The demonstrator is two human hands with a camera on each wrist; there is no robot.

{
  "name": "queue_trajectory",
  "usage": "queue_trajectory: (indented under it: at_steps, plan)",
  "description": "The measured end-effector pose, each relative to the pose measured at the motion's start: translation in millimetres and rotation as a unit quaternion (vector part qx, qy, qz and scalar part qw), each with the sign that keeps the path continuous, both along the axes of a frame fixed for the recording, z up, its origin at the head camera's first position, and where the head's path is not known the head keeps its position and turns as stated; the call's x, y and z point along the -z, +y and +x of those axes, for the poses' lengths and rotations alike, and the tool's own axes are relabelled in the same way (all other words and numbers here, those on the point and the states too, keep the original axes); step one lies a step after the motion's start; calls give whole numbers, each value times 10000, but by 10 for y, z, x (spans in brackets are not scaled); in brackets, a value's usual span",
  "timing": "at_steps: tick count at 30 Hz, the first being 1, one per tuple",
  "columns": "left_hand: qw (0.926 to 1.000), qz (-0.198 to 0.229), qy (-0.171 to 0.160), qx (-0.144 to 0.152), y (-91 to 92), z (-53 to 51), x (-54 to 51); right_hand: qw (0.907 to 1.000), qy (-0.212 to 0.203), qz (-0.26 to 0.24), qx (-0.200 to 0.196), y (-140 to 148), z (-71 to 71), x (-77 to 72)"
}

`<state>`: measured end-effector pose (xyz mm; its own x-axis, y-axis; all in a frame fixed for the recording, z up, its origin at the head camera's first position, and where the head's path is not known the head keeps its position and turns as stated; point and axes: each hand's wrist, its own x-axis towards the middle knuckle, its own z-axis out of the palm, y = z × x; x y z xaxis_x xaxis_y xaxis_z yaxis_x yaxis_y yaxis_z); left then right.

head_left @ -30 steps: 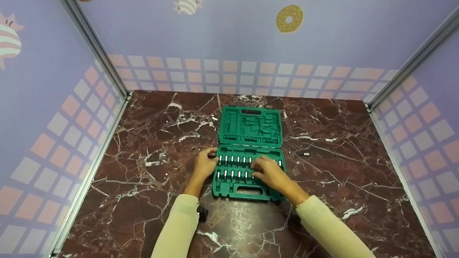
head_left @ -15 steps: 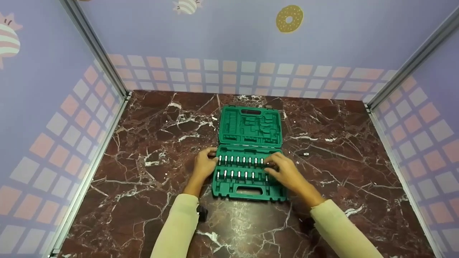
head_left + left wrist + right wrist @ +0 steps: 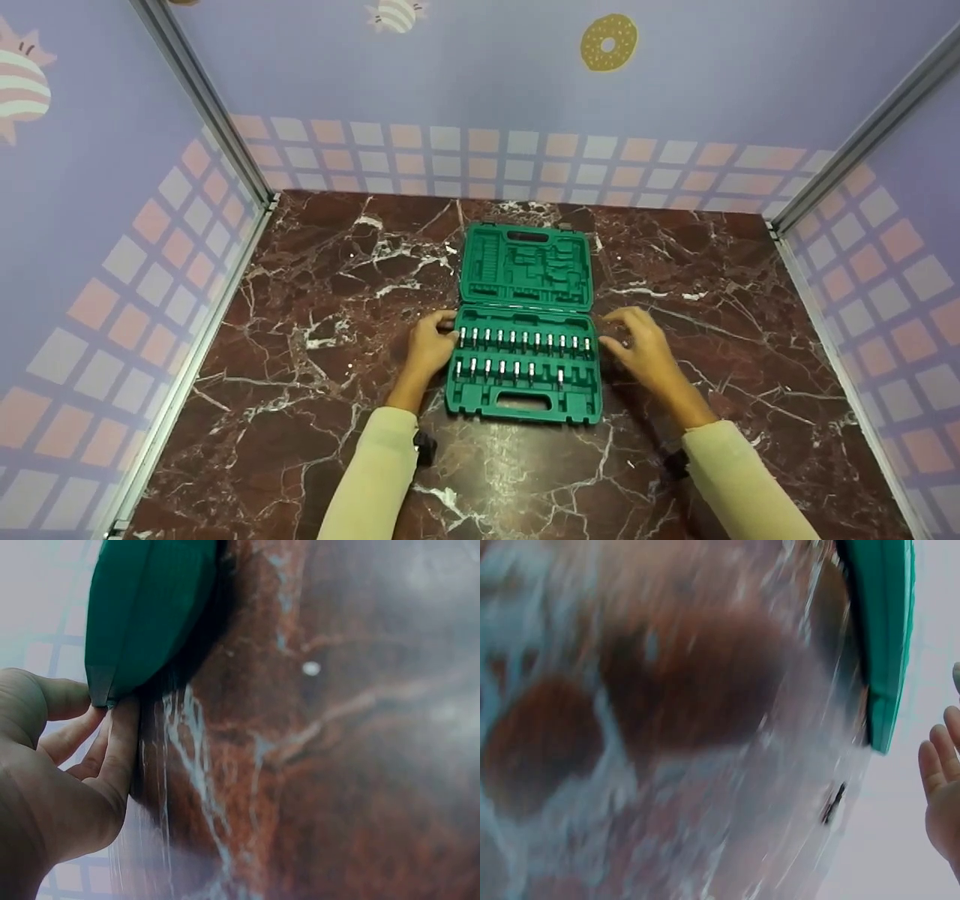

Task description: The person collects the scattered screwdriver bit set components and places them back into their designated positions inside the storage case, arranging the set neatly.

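A green plastic socket case lies unfolded on the marbled table, its lid toward the back wall. Two rows of small shiny metal sockets stand in its near half. The back row runs the full width; the front row has bare slots near its right end. My left hand pinches the case's left edge, thumb on one side and fingers on the other in the left wrist view. Just off the right edge is my right hand, holding nothing, its fingers parted and relaxed; in the right wrist view its fingers show apart from the case.
On the table right of the case, a small dark piece shows in the right wrist view; in the head view the right hand hides that spot. Patterned wall panels enclose the table at the back and both sides.
My right hand has moved right, from over the sockets to beyond the case's right edge, uncovering both rows. The small piece on the table is now behind it. My left hand stays put.
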<state>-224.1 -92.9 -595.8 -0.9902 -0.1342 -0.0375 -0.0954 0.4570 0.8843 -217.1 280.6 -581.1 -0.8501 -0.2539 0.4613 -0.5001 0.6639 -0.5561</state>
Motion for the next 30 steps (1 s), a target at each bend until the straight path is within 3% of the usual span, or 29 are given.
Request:
queue_trajectory:
  at_steps: [8, 20, 30]
  plan:
    - [10000, 42, -27, -26, 0, 17, -3, 9993, 128, 216, 269, 260, -72, 63]
    - [10000, 1, -18, -2, -2, 28, 2, 9946, -691, 534, 552, 565, -178, 217]
    - [10000, -83, -9, 3, 1, 16, -5, 9851, -1385, 696, 742, 652, -254, 269]
